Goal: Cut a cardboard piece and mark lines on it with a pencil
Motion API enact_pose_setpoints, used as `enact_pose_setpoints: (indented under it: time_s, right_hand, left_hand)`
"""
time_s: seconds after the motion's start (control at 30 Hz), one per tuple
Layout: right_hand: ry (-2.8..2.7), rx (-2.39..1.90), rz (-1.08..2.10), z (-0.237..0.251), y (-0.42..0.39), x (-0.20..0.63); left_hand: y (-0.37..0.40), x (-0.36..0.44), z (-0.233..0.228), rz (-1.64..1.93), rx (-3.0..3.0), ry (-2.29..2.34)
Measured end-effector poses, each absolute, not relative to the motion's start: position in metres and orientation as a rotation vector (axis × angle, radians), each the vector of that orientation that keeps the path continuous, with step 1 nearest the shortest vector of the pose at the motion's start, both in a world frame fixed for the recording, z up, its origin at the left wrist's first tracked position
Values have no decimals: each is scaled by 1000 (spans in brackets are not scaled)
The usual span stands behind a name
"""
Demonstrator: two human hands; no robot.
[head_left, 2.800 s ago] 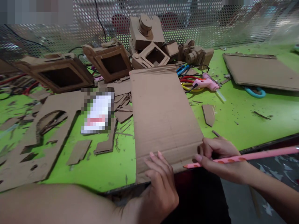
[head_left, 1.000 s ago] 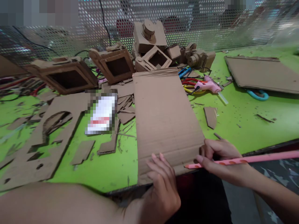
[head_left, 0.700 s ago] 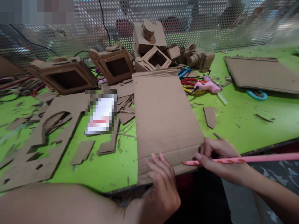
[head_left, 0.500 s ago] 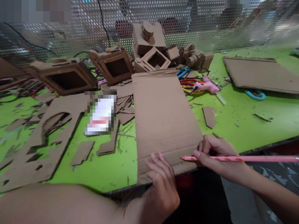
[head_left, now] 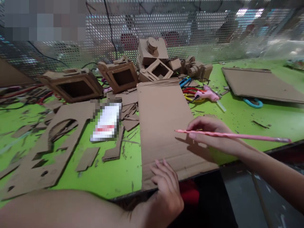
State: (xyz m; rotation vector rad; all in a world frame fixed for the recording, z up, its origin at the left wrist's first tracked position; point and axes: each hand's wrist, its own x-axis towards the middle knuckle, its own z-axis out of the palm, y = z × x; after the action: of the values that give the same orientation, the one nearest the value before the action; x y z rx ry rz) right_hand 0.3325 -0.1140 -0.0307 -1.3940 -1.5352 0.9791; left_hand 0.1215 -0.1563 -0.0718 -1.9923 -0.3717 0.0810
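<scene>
A flat sheet of brown cardboard (head_left: 163, 120) lies on the green table, its near end at the front edge. My left hand (head_left: 167, 186) rests on the sheet's near left corner, fingers stretched out flat. Over the right part of the sheet, my right hand (head_left: 209, 134) grips a pink pencil (head_left: 247, 136). The pencil is nearly level, with its dark tip pointing left above the cardboard and a shadow beneath it. Faint crease lines cross the near end of the sheet.
Cardboard camera models (head_left: 73, 85) stand along the back before a perforated metal screen (head_left: 152, 25). A pink glue gun (head_left: 207, 94) lies right of the sheet. A cut-out cardboard panel (head_left: 68, 148) and scraps spread left. Another board (head_left: 261, 84) covers blue-handled scissors (head_left: 253, 103).
My right hand has lifted from the sheet's near right edge and moved away from me over the cardboard with the pencil. My left hand stays in place. The view has tilted slightly upward.
</scene>
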Motion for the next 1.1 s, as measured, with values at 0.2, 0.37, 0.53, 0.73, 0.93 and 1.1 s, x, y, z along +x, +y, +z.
enact_pose_setpoints:
  time_s: [0.2,0.37,0.53,0.73,0.93,1.1]
  right_hand:
    - [-1478,-1395,920,-40,-79,328]
    - [-1417,-1365,922,-54,-76,332]
    - [-1406,-1355,881,-59,-78,334]
    - [-1427,-1297,896,-61,-76,333]
    - [-1378,-1300,983,-58,-77,332]
    - [-1422,-1307,1005,-56,-79,333]
  left_hand:
    - [-156,122,-66,83,-1962,-372]
    - [-157,124,-63,220,-1908,-330]
    - [-159,121,-81,256,-1736,-270]
    - [-156,121,-89,146,-1737,-291]
    - [-156,125,-86,16,-1836,-390]
    - [-158,127,-86,33,-1844,-434]
